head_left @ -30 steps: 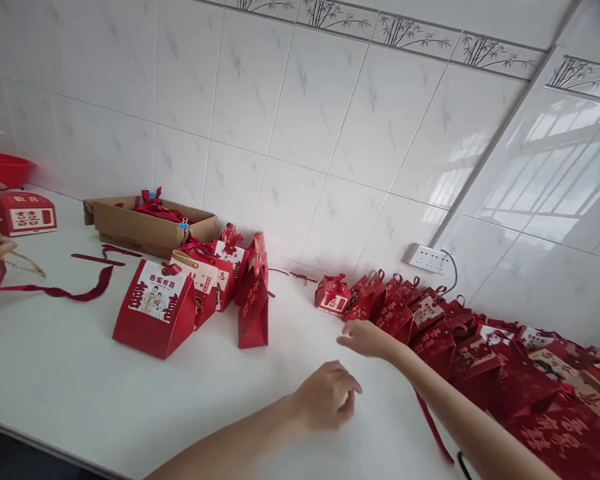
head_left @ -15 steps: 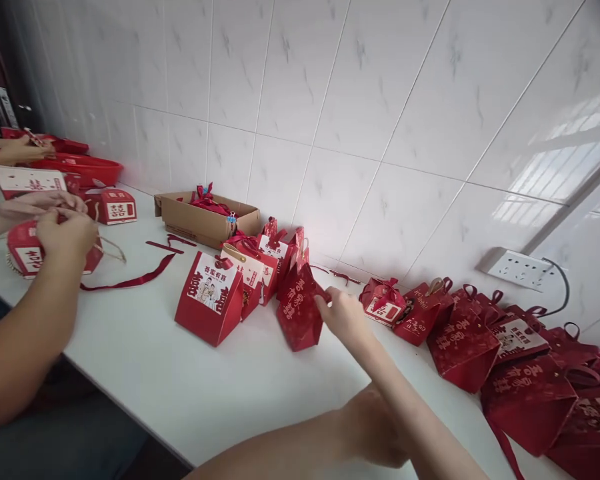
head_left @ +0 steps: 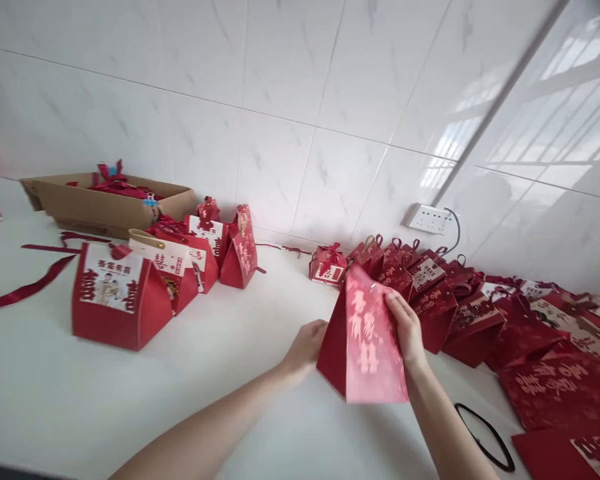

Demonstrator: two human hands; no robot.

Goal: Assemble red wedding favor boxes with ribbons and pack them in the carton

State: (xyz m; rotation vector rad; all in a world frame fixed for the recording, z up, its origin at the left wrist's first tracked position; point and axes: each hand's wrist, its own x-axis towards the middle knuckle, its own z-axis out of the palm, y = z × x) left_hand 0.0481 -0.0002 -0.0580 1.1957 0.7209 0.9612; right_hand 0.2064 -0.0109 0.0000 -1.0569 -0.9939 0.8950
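Observation:
A red gift box [head_left: 373, 340] with gold-pink characters and a peaked top is between my hands above the white table. My right hand [head_left: 405, 327] grips its right upper edge, thumb and fingers closed on the card. At the box's left side is my left hand [head_left: 307, 343], closed against it, with fingertips hidden behind the box. To the left stands another red box [head_left: 113, 300] with a white printed panel. Several similar boxes, including a tall red one [head_left: 239, 250], stand in a row behind it.
Toward the wall at left is a cardboard box [head_left: 105, 213] full of red ribbon items. A loose red ribbon [head_left: 35, 287] lies nearby. Several red gift boxes [head_left: 433, 310] crowd the right side. A black loop [head_left: 487, 433] lies in front; a power strip [head_left: 430, 219] is on the wall.
The view has swung to the right. My right hand has lifted a red gift box off the table and moved it right and nearer; my left hand has come up to its side.

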